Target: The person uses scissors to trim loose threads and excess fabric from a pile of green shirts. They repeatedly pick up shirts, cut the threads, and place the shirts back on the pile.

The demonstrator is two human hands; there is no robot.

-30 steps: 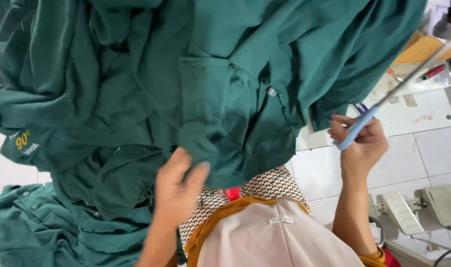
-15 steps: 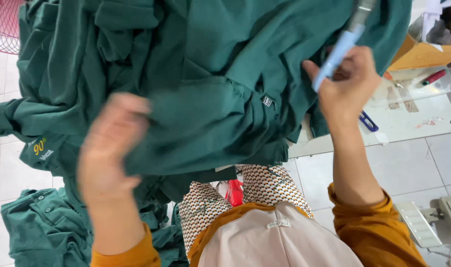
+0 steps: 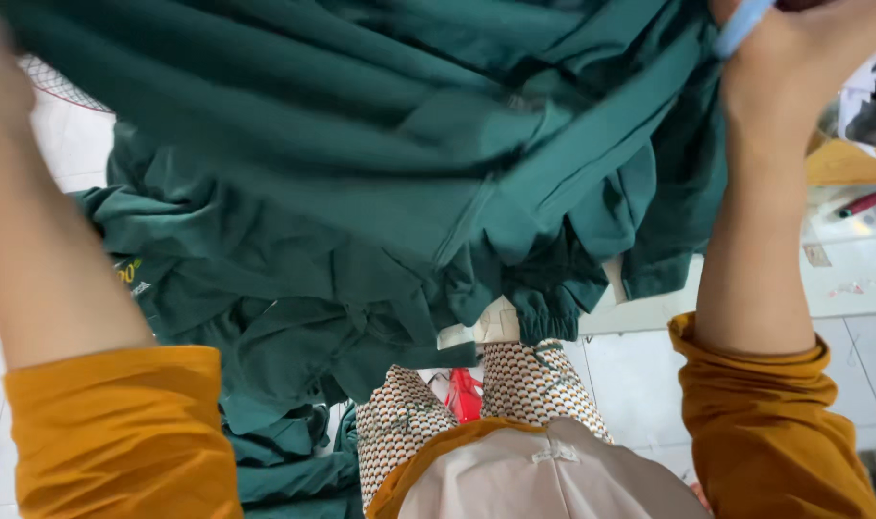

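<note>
Both arms now raised higher than before, lifting the green garment (image 3: 380, 163). Right hand (image 3: 793, 67) clasps a blue tool (image 3: 742, 27), largely cropped; left hand beyond frame, grip indeterminable.

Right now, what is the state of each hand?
Left hand: out of view; only the forearm shows.
Right hand: closed on a blue tool, against the green garment.

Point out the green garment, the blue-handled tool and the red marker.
green garment (image 3: 361, 125), head view, its broad upper panel.
blue-handled tool (image 3: 740, 29), head view, its blue handle.
red marker (image 3: 861, 204), head view, its barrel.
</note>
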